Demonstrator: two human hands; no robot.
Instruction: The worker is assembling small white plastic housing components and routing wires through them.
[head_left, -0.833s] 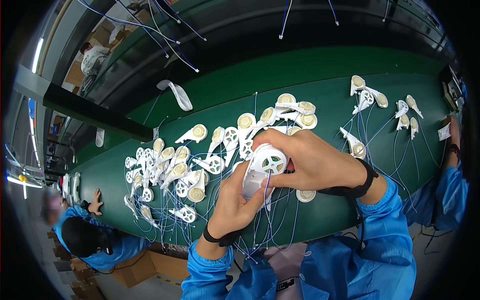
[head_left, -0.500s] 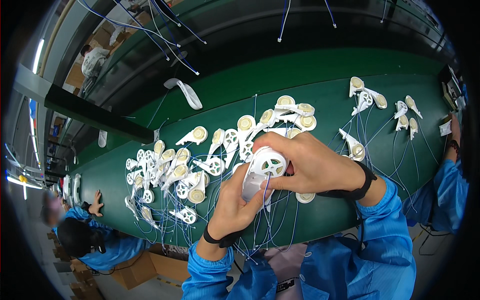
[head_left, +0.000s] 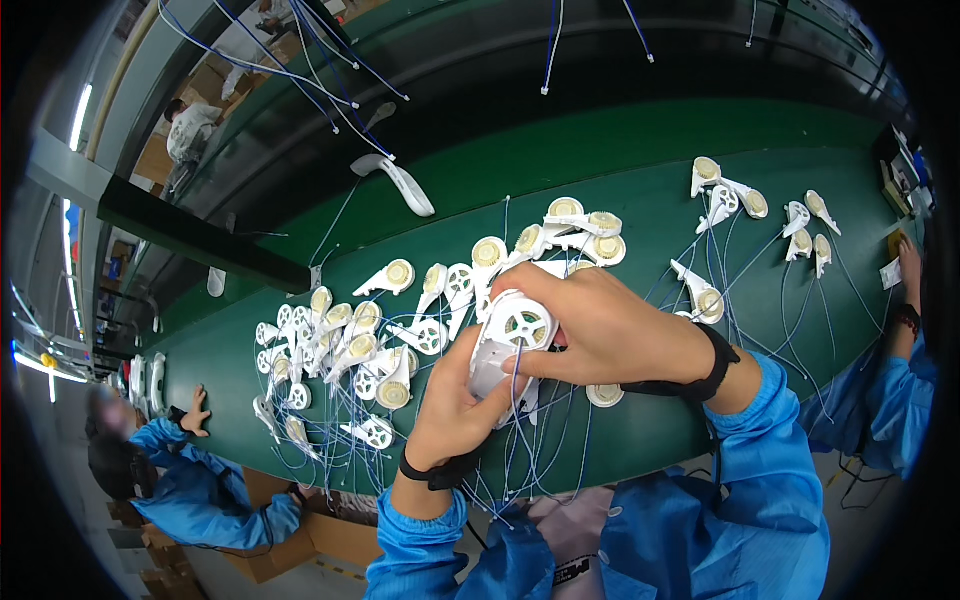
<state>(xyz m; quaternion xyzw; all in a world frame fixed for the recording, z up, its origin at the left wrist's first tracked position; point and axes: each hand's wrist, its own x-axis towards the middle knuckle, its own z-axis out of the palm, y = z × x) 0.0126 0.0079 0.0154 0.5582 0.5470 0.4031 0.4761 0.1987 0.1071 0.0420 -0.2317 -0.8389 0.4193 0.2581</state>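
Just above the near edge of the bench I hold a white plastic fan housing (head_left: 495, 352), with a round spoked fan unit (head_left: 523, 322) at its upper end. My left hand (head_left: 448, 405) is closed around the lower left side of the housing. My right hand (head_left: 610, 325) grips the round end from the right, its thumb pressed by the blue-grey wire (head_left: 516, 378) that runs down from the fan unit. The fingers behind the housing are hidden. Close by on the left lies a pile of white fan units (head_left: 340, 345) with trailing wires; several more (head_left: 560, 235) lie behind my hands.
A green bench (head_left: 660, 430) runs across the view. More fan units (head_left: 722, 205) with wires lie at the right. A curved white shell (head_left: 405, 190) rests farther back, and wires (head_left: 548, 60) hang overhead. Co-workers in blue sleeves (head_left: 225, 505) sit on both sides.
The held housing and both my hands have shifted slightly left, the fan's spoked face now turned more toward view. The left co-worker's body has moved; the camera view has shifted a little.
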